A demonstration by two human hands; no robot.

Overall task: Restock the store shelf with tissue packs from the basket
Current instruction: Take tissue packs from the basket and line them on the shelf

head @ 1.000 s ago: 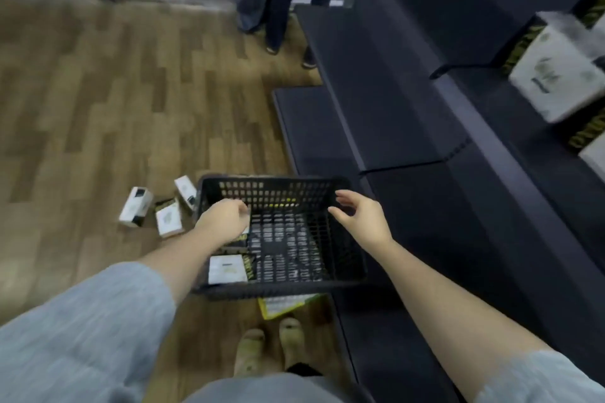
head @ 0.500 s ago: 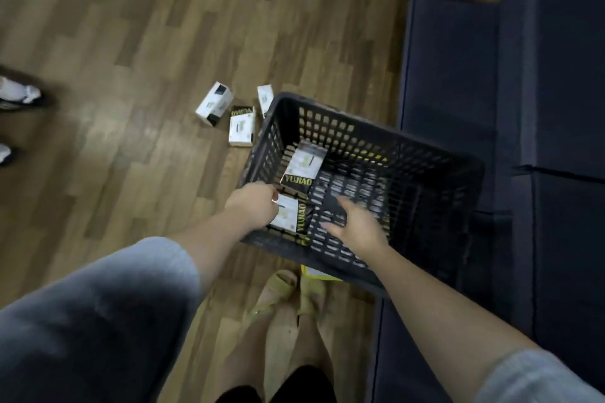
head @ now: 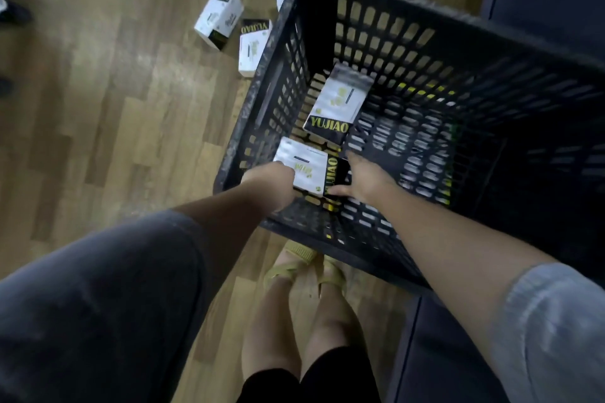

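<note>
Both hands, left (head: 273, 178) and right (head: 361, 178), grip 1 tissue pack (head: 306, 168) by the basket (head: 458, 29) near wall.

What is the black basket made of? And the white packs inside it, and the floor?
Basket: probably hard plastic, matt black; its walls and bottom are a moulded grid of slots. Near pack and far pack: likely thin plastic film over soft tissue; the white faces shine a little, but it could be card. Floor: wood-look planks with grain, slightly glossy; real wood or laminate, hard to tell.
</note>
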